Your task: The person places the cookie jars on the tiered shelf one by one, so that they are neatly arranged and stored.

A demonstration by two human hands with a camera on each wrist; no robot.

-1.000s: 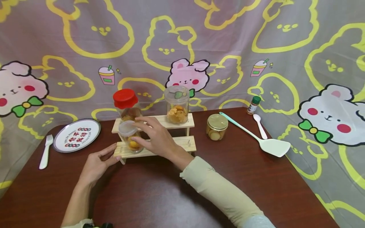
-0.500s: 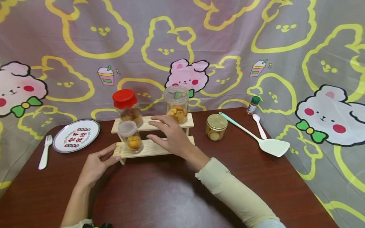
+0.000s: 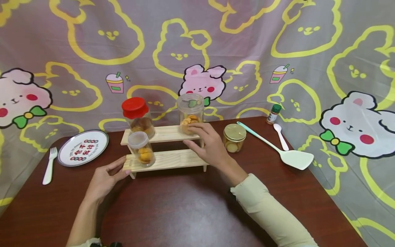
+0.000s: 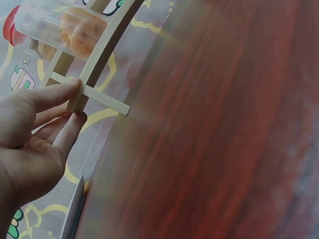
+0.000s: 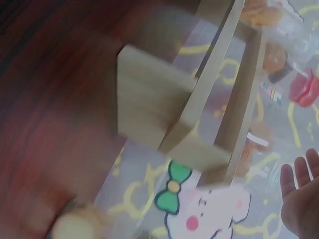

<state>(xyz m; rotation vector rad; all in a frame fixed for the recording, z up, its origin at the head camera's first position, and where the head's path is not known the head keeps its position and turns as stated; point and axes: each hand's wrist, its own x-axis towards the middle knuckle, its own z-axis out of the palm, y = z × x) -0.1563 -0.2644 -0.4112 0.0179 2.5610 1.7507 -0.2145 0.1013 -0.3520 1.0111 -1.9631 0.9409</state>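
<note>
A two-tier wooden rack stands on the table. My left hand pinches the left end of its lower shelf between thumb and fingers; the left wrist view shows this grip on the board. Above the rack's right part my right hand is held with fingers extended and nothing in them. Its fingertips overlap a clear-lidded jar of cookies on the upper shelf. A small jar with a whitish lid sits at the lower shelf's left, and behind it a red-lidded jar is on the upper shelf.
Right of the rack is a gold-lidded jar. Farther right lie a pale spatula, a white spoon and a green-capped spice bottle. At the left are a printed plate and a white fork. A patterned cloth hangs behind.
My right hand has left the whitish-lidded jar and moved right across the rack to its right end. The left hand stays at the shelf's left end.
</note>
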